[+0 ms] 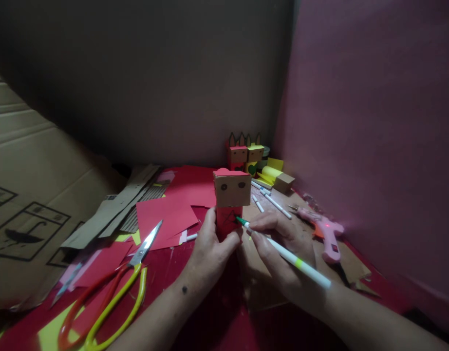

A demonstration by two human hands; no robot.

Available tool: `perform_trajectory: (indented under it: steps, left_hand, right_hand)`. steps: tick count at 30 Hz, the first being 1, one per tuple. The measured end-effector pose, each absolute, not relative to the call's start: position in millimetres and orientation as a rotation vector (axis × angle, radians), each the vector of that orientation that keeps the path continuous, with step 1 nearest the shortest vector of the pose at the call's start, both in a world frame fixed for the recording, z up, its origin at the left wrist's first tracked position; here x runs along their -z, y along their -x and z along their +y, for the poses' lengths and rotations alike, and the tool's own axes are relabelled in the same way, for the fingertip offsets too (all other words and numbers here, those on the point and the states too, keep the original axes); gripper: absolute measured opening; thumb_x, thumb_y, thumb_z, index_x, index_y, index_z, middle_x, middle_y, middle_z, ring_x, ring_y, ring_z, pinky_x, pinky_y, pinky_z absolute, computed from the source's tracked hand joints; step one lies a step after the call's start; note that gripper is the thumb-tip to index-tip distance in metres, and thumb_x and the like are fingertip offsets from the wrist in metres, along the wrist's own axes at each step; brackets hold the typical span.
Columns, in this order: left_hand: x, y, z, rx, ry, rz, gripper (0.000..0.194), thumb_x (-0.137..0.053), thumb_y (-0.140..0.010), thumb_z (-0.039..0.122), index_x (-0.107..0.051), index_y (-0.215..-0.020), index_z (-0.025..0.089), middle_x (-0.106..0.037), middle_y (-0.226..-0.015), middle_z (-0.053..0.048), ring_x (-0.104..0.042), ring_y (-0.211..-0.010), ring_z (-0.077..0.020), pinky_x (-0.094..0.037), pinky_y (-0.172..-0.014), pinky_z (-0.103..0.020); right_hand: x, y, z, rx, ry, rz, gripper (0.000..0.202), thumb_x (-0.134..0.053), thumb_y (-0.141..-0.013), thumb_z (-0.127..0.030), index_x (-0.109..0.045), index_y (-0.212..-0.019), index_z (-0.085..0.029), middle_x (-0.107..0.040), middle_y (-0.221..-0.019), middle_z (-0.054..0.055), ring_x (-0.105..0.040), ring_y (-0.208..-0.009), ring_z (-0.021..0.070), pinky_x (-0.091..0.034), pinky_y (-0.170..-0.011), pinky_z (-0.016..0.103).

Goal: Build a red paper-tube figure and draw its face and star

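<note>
Upright in the middle stands a small paper figure [233, 191] with a boxy cardboard head, two drawn eyes and a red body. My left hand [212, 243] is closed around its lower body, the thumb across the front. A white felt-tip marker [288, 254] with a green tip is pinched in my right hand [283, 239]. Its tip touches, or nearly touches, the red front, where a dark outline is drawn. The base of the figure is hidden behind my left hand.
Large scissors [137, 265] lie at the left beside red paper [162, 219] and cardboard strips [115, 204]. At right rests a pink glue gun [328, 234]. Several white markers [275, 202] lie beyond my right hand. Two finished-looking eared figures [238, 155] stand at the back.
</note>
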State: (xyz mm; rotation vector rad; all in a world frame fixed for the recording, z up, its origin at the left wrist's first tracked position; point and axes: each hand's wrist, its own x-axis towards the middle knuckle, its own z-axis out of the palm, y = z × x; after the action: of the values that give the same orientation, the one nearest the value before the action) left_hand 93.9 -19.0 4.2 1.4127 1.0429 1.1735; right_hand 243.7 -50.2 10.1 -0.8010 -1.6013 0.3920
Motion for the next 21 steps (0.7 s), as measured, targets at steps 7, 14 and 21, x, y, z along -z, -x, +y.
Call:
perform_trajectory:
  steps: [7,14,21]
  left_hand:
    - [-6.0,-93.4,-19.3,-1.165,-1.425,1.075,0.036,-0.066,-0.081,0.026,-0.053,-0.113,0.018,-0.066,-0.107,-0.008,-0.062,-0.101,-0.0261,-0.049,-0.09,-0.042]
    - [-8.1,-94.1,-20.0,-1.153,-1.406,1.077,0.034,-0.066,-0.081,0.025,-0.053,-0.112,0.018,-0.066,-0.106,-0.007,-0.063,-0.101,-0.0257,-0.049,-0.089,-0.04]
    - [-8.0,-94.4,-18.9,-1.164,-1.448,1.084,0.032,-0.066,-0.081,0.027,-0.053,-0.11,0.018,-0.067,-0.104,-0.007,-0.063,-0.098,-0.0247,-0.049,-0.086,-0.039]
  right_hand:
    - [-8.9,-244.9,-50.5,-0.39,0.815,-1.603,0.011,-0.054,-0.089,-0.015,-0.062,-0.095,-0.021,-0.067,-0.082,0.0,-0.068,-0.075,0.0124,-0.055,-0.068,0.024]
    - [-10.6,-243.3,-53.2,-0.415,0.858,-1.559,0.012,-0.053,-0.089,-0.014,-0.06,-0.093,-0.024,-0.062,-0.066,-0.005,-0.057,-0.052,0.0091,-0.049,-0.05,0.022]
    - [-13.3,-244.1,-51.3,-0.349,0.814,-1.602,0.013,-0.053,-0.089,-0.014,-0.061,-0.094,-0.023,-0.065,-0.076,-0.003,-0.065,-0.067,0.0099,-0.054,-0.062,0.022]
